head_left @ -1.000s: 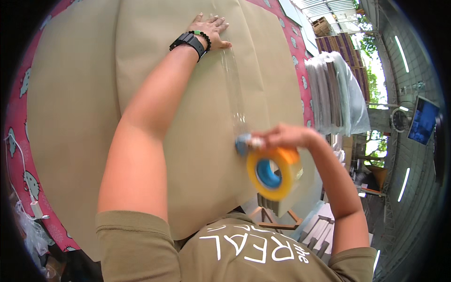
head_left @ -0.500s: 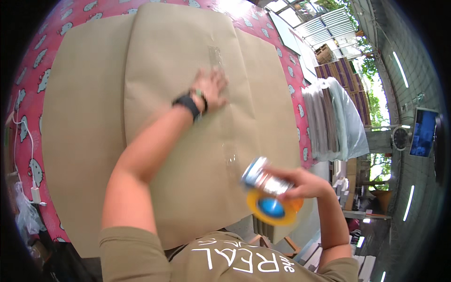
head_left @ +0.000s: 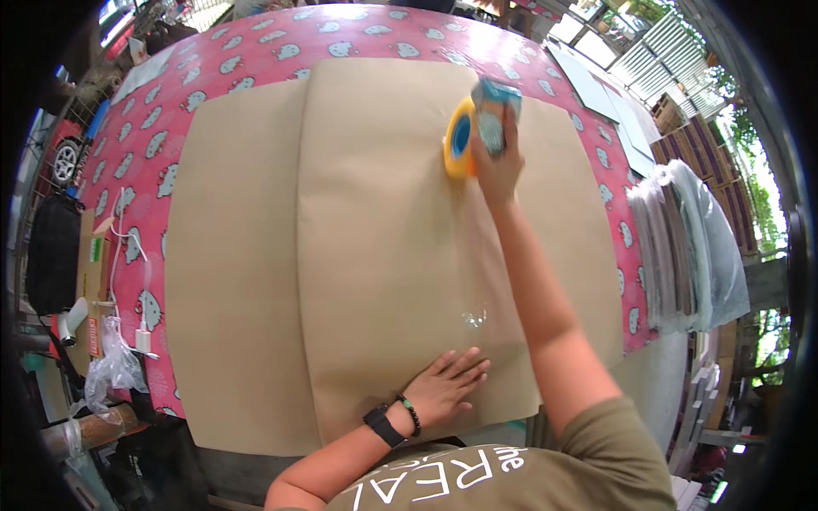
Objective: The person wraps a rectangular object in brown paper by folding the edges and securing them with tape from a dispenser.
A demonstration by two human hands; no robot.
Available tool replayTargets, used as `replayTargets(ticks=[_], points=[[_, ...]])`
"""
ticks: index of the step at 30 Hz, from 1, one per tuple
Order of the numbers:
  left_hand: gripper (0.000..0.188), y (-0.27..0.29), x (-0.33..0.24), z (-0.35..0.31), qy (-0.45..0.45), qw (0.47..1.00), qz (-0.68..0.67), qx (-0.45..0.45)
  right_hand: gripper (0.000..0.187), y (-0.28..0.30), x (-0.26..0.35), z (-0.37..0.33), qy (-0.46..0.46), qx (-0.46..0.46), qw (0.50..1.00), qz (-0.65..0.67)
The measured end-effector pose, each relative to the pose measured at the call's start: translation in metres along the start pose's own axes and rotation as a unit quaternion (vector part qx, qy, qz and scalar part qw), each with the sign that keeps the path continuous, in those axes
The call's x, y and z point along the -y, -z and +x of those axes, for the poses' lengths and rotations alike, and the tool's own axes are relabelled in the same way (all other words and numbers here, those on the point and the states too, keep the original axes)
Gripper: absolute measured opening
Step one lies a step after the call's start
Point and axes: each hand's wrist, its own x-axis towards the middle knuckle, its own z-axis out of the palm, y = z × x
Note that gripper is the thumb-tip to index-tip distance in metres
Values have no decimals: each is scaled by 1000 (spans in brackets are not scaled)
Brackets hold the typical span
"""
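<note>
On the table [head_left: 400,27]: paper [head_left: 239,255] lay in the middle, a raised panel running along it from twelve to six o'clock.
Left hand [head_left: 443,392]: lay flat on the paper at five o'clock, palm down, clamped on nothing, well apart from the other.
Right hand [head_left: 501,166]: was closed round the dispenser [head_left: 498,95] at one o'clock.
Tape: a clear strip [head_left: 475,318] glinted at four o'clock, near the left hand; that stretch looked done. Taping seemed partway along; what remained probably lay toward the dispenser, though whether tape reached it could not be told.
Count: two hands, one dispenser, one yellow roll [head_left: 458,166], one strip made out, one plug [head_left: 143,341] at eight o'clock. The wrapped stack [head_left: 682,247] at three o'clock overlapped too much to count.
</note>
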Motion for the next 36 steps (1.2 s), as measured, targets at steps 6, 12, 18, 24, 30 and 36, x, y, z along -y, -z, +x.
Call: replayTargets(ticks=[6, 12, 18, 24, 30, 36], points=[[51, 20, 8, 1, -41, 990, -133, 22, 74, -33, -21, 54, -66, 61, 990, -105], [44, 81, 95, 24, 180, 905, -308, -231, 76, 117, 63, -109, -2, 161, 986, 32], [55, 44, 58, 83, 216, 951, 212, -71, 72, 284, 152, -210, -230, 213, 946, 83], [58, -34, -24, 24, 110, 954, 267, -83, 69, 359, 106, -158, -21, 88, 988, -127], [66, -75, -106, -22, 63, 995, 53, 57, 70, 404, -23, -173, -83, 129, 908, -390], [41, 18, -99, -77, 39, 898, -424, 112, 27, 353, 52, -266, -238, -15, 950, -203]])
